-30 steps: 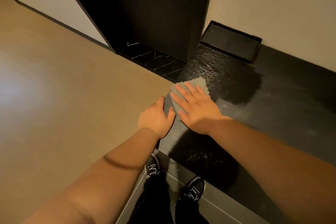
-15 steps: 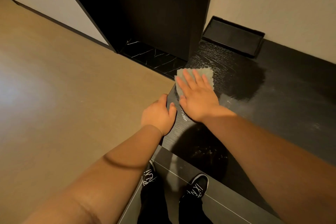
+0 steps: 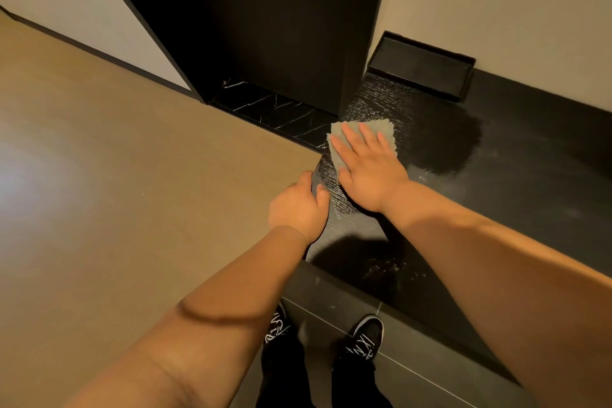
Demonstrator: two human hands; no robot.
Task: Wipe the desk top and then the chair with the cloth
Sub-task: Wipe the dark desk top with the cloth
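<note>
Pressing cloth (image 3: 381,130) (long axis pointing away), right hand (image 3: 368,173)

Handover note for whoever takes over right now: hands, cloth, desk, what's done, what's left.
Right hand: open and flat, pressing the grey square cloth onto the black wood-grain desk top, near its far left corner.
Left hand: grips the desk top's left edge, thumb on top.
Shallow black rectangular tray: on the desk against the wall, beyond the cloth.
Done: pale wiping streaks show around the cloth, at the left end only.
Left: the rest of the desk top, including pale specks by the near edge; then the chair, which is not in view.
</note>
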